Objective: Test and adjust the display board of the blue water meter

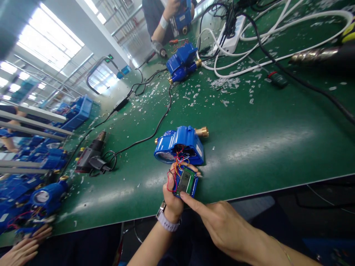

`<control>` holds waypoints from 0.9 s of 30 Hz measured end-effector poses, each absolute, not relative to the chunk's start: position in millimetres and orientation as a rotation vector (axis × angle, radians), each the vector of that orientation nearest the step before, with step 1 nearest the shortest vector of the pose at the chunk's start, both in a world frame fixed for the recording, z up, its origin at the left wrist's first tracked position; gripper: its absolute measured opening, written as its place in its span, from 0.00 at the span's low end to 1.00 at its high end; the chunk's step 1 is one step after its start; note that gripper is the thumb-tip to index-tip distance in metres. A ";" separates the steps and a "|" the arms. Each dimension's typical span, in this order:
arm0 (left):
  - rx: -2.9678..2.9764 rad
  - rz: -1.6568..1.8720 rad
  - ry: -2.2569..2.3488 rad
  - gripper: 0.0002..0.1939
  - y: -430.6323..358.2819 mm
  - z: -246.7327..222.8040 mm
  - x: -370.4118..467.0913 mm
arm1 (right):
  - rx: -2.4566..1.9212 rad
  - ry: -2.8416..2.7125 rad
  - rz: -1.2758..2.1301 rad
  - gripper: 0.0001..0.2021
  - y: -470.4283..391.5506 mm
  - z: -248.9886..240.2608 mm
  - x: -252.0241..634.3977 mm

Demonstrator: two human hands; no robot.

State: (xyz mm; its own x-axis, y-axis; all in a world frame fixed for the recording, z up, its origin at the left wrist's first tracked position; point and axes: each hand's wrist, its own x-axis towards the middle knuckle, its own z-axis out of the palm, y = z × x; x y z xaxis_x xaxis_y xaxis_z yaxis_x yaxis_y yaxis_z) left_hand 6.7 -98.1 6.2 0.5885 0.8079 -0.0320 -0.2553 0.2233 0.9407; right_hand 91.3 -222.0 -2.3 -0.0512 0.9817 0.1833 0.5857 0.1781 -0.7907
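My left hand (pixel 172 197) is wrapped round a small blue-framed circuit board with a display (pixel 186 181), held at the table's front edge. Red, yellow and white wires (pixel 180 159) run from the board into an opened blue water meter (pixel 181 142) with brass ends, lying just beyond. My right hand (pixel 222 221) reaches in from the right with its index finger stretched out. That fingertip touches the lower edge of the display, and the other fingers are curled under, partly hidden.
A heat gun (pixel 91 155) lies on the green table (pixel 249 140) at left. Another blue meter (pixel 181 62), a screwdriver (pixel 277 78), a power strip (pixel 230 35) and tangled cables lie farther back among plastic scraps. Co-workers' hands (pixel 29 244) show at lower left and the top, near piled meters.
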 end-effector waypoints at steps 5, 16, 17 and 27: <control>1.073 0.785 0.594 0.23 -96.4 4.9 6.2 | -1.423 -1.613 0.797 0.29 -217.6 -2.6 91.8; 1.037 0.790 0.545 0.23 -97.6 4.9 5.0 | -1.347 -1.349 0.997 0.26 -219.4 -2.0 85.7; 1.040 0.791 0.539 0.22 -97.5 5.2 5.0 | -1.357 -1.331 1.006 0.26 -219.6 -2.0 85.4; 1.048 0.796 0.574 0.21 -98.4 8.8 5.0 | -1.174 -1.113 1.293 0.24 -215.4 -10.1 80.7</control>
State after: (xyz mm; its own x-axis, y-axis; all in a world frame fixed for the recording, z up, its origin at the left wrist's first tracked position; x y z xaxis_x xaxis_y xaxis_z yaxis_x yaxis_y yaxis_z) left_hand 5.0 -98.4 8.8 0.5956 0.8020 -0.0464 -0.2967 0.2733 0.9150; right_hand 80.7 -215.4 -10.1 -0.0036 0.9986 -0.0520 -0.0973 -0.0521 -0.9939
